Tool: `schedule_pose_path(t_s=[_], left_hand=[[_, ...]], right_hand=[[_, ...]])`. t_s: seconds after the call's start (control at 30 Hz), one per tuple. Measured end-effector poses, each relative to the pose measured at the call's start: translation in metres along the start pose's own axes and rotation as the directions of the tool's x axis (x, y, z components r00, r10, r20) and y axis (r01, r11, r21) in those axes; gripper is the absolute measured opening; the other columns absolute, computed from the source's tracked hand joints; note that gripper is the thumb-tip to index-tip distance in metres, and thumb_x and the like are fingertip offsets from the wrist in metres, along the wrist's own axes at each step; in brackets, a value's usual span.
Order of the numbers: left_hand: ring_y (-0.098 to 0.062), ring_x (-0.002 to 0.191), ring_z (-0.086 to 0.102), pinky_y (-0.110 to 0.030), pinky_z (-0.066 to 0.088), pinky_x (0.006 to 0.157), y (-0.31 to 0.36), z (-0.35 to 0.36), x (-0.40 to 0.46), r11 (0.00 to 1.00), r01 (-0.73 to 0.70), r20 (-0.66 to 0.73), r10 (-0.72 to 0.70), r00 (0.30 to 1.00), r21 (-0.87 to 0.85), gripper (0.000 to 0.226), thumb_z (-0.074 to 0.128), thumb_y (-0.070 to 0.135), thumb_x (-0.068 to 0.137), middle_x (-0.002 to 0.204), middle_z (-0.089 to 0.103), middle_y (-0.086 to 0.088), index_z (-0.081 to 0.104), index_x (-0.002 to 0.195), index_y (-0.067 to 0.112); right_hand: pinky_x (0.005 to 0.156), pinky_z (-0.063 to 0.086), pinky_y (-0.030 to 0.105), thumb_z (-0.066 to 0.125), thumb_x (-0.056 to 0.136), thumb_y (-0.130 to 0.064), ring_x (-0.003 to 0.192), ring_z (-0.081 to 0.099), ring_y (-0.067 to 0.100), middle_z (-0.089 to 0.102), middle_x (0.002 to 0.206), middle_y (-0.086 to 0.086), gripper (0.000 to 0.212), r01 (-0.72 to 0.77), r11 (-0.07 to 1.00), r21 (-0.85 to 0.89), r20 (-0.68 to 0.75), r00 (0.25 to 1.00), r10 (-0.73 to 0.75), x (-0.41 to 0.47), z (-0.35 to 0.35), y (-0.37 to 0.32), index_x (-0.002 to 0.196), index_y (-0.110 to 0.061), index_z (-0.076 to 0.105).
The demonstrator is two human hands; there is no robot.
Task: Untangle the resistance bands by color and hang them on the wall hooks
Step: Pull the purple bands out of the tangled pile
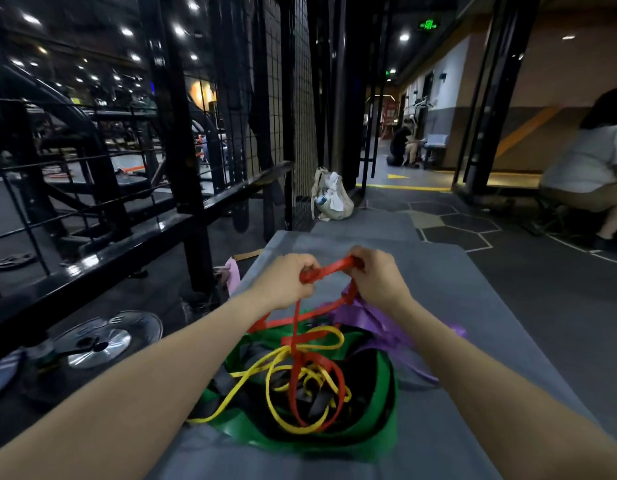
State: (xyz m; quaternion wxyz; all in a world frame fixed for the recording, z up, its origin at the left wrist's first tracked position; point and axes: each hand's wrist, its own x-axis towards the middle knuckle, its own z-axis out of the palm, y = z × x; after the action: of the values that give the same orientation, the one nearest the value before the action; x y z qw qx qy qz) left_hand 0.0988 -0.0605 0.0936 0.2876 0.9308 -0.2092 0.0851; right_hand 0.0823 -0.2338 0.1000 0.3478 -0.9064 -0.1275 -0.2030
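Observation:
A tangled heap of resistance bands lies on a grey mat (473, 306) in front of me. A red band (329, 268) rises out of the heap, and both hands hold it up above the mat. My left hand (289, 282) grips a knotted part of it; my right hand (376, 275) pinches the same band a little further right. Below hang more red loops, twisted with a thin yellow band (262, 372). A wide green band (386, 403) rings the heap, and a purple band (379, 320) lies at its right. Dark bands sit inside the heap. No wall hooks are in view.
A black metal rack with mesh panels (196, 133) stands along the left. Weight plates (106, 337) lie on the floor at the lower left. A beige bag (331, 195) leans by the mesh ahead. One person sits at the right edge (587, 161), another far down the corridor (402, 143).

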Motion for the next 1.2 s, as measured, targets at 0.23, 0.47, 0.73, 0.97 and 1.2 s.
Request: schedule_pose_path(t_s=[0.23, 0.47, 0.73, 0.97, 1.2], left_hand=[[-0.01, 0.059, 0.043, -0.026, 0.031, 0.058, -0.041, 0.015, -0.033, 0.97, 0.243, 0.368, -0.229, 0.901, 0.008, 0.036, 0.07, 0.04, 0.079, 0.061, 0.043, 0.009, 0.043, 0.064, 0.023], [-0.011, 0.063, 0.043, -0.019, 0.033, 0.054, -0.067, -0.03, -0.027, 0.953, 0.257, 0.109, -0.276, 0.955, 0.159, 0.027, 0.063, 0.03, 0.087, 0.073, 0.047, -0.001, 0.049, 0.067, 0.018], [-0.012, 0.068, 0.051, -0.027, 0.048, 0.061, -0.004, -0.068, 0.007, 0.706, 0.234, -0.065, -0.37, 0.927, -0.669, 0.017, 0.051, 0.018, 0.095, 0.076, 0.054, -0.004, 0.058, 0.08, 0.016], [-0.008, 0.07, 0.054, -0.027, 0.054, 0.067, 0.04, -0.071, 0.017, 0.572, 0.095, -0.11, -0.314, 0.943, -0.815, 0.015, 0.049, 0.018, 0.096, 0.076, 0.053, 0.002, 0.057, 0.083, 0.018], [-0.003, 0.066, 0.054, -0.02, 0.037, 0.061, 0.029, -0.031, 0.004, 0.628, 0.169, -0.074, -0.341, 0.937, -0.759, 0.018, 0.047, 0.015, 0.097, 0.075, 0.055, 0.002, 0.054, 0.082, 0.022]], right_hand=[[0.054, 0.031, 0.014, 0.058, 0.084, 0.001, 0.074, 0.061, 0.021, 0.063, 0.073, 0.011, 0.012, -0.173, 0.984, 0.032, -0.056, 0.983, 0.174, -0.011, -0.018, 0.029, 0.092, 0.001, 0.066], [0.059, 0.031, 0.022, 0.077, 0.075, -0.019, 0.078, 0.058, 0.025, 0.062, 0.076, 0.012, 0.02, -0.228, 0.973, -0.027, 0.035, 0.973, 0.229, -0.013, -0.012, 0.037, 0.082, -0.004, 0.066], [0.057, 0.039, 0.019, 0.075, 0.077, -0.025, 0.057, 0.052, 0.005, 0.055, 0.061, -0.009, 0.016, -0.179, 0.983, 0.033, 0.16, 0.972, 0.171, -0.008, -0.012, 0.033, 0.081, -0.013, 0.066], [0.07, 0.036, 0.02, 0.07, 0.081, -0.023, 0.085, 0.062, 0.021, 0.069, 0.093, 0.008, 0.022, -0.213, 0.97, -0.12, 0.158, 0.96, 0.231, -0.009, -0.012, 0.034, 0.097, -0.007, 0.068], [0.08, 0.043, 0.027, 0.071, 0.079, -0.02, 0.089, 0.055, 0.017, 0.063, 0.106, 0.011, 0.042, -0.217, 0.943, -0.252, 0.417, 0.855, 0.309, -0.036, 0.01, 0.038, 0.117, -0.007, 0.059]])
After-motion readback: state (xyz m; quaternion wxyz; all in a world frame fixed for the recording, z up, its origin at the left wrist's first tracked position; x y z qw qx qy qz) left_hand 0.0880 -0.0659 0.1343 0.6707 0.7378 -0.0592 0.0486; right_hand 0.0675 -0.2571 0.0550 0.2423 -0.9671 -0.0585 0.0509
